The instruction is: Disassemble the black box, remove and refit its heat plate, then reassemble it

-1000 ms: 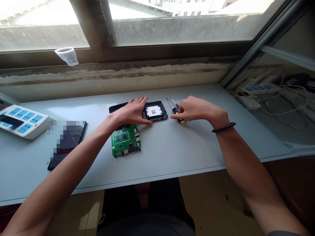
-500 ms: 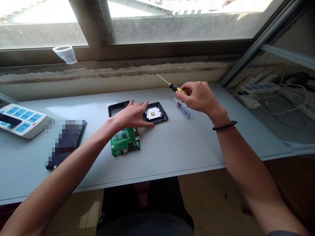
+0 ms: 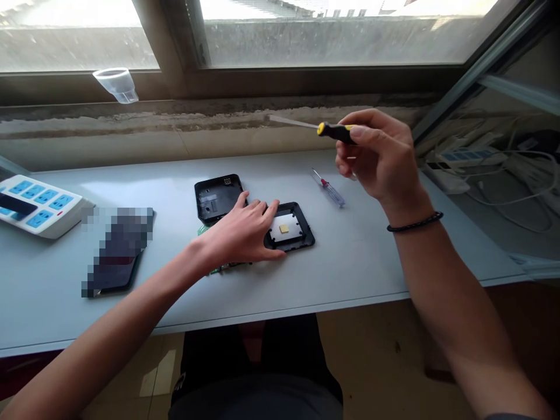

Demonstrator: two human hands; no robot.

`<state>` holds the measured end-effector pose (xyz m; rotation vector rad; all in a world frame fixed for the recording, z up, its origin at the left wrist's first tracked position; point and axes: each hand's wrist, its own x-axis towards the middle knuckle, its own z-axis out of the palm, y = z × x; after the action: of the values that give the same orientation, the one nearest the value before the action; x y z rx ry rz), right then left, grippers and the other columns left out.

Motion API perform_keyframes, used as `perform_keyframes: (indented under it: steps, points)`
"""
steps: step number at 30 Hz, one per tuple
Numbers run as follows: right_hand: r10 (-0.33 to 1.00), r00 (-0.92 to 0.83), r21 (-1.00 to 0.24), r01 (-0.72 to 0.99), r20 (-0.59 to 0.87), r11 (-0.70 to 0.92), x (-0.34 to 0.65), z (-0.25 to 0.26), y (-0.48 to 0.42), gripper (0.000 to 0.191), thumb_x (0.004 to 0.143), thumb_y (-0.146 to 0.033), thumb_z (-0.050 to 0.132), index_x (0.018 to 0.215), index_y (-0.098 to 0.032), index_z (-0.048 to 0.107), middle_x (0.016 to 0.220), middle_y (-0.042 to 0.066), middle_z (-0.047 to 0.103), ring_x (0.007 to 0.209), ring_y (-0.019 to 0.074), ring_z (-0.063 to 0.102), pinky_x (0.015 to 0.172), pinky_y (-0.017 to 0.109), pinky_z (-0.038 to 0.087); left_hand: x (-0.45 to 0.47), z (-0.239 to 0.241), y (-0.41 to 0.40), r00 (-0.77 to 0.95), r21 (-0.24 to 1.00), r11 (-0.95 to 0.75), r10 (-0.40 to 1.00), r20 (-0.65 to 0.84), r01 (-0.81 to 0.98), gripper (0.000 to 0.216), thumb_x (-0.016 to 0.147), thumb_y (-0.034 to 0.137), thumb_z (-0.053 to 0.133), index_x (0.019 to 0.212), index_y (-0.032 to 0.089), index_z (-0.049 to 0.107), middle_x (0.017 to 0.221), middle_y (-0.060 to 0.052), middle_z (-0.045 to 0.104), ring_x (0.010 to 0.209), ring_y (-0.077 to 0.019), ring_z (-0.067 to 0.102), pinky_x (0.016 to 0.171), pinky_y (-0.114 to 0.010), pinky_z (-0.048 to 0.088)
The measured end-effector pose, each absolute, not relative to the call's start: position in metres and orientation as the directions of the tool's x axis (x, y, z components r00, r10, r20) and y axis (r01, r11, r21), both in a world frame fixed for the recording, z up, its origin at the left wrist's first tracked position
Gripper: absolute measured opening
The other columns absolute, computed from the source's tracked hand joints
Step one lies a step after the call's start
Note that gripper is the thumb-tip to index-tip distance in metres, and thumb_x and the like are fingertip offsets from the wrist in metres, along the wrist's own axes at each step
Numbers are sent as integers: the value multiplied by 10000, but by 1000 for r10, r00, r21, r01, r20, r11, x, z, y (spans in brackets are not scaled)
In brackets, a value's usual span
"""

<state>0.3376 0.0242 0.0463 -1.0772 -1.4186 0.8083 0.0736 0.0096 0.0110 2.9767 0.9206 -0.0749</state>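
Observation:
My left hand (image 3: 245, 230) grips a black plastic case half (image 3: 307, 233) by its left part, thumb at the near edge and fingers at the far edge. Inside that half lies a white plate with a small yellowish square pad. Under the hand and wrist, a green circuit board (image 3: 215, 270) is mostly hidden. Just behind sits the other black case half (image 3: 219, 197), its inner side up. Raised above the table, my right hand (image 3: 380, 153) is closed round the black and yellow handle of a screwdriver (image 3: 338, 133), its blurred shaft pointing left.
A second screwdriver with a clear handle (image 3: 333, 193) lies on the table, right of the case half. To the left are a dark phone (image 3: 120, 256) and a white power strip (image 3: 65, 219) with blue sockets. A clear plastic cup (image 3: 116, 86) stands by the window; cables (image 3: 516, 175) lie at right.
The case half under my left hand has come nearer and slightly right, now covering less of the other half and more of the board. My right hand has lifted the screwdriver and turned it.

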Motion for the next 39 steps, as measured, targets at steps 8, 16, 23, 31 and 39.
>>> perform_keyframes:
  steps: [8, 16, 23, 31, 39]
  points:
    - [947, 63, -944, 129, 314, 304, 344, 53, 25, 291, 726, -504, 567, 866, -251, 543, 638, 6, 365, 555, 130, 356, 499, 348, 237, 67, 8, -17, 839, 31, -838, 543, -43, 545, 995, 910, 679, 635, 1550, -29, 352, 1217, -229, 667, 1177, -376, 646, 1241, -626, 281]
    - [963, 25, -963, 41, 267, 266, 348, 51, 29, 274, 686, -483, 624, 825, -252, 577, 592, -12, 362, 516, 99, 319, 487, 344, 217, 65, 4, -41, 854, 54, -852, 520, -21, 520, 1052, 895, 708, 639, 1547, -69, 358, 1292, -270, 645, 1235, -402, 624, 1259, -656, 269]
    - [944, -98, -933, -211, 316, 290, 343, 50, 27, 155, 696, -340, 692, 711, -187, 682, 492, -21, 387, 439, 72, 303, 382, 274, 153, 61, -1, -49, 847, 57, -847, 530, 36, 528, 1033, 906, 699, 626, 1525, -91, 381, 1351, -284, 630, 1313, -412, 587, 1242, -673, 296]
    - [814, -468, -935, -93, 344, 341, 344, 51, 17, 115, 795, -232, 681, 770, -121, 701, 521, -24, 479, 423, 56, 381, 373, 233, 209, 52, -10, -39, 844, 37, -854, 518, 140, 519, 1041, 911, 708, 620, 1489, -130, 406, 1380, -341, 619, 1347, -462, 568, 1203, -686, 345]
    - [827, -410, -796, 307, 385, 522, 318, 51, -1, 144, 802, -222, 658, 684, -140, 659, 540, -32, 475, 480, 32, 353, 430, 239, 201, 42, 0, -17, 863, 131, -895, 445, 240, 425, 926, 1041, 710, 348, 1451, -111, 463, 1379, -337, 625, 1322, -449, 605, 1128, -677, 445]
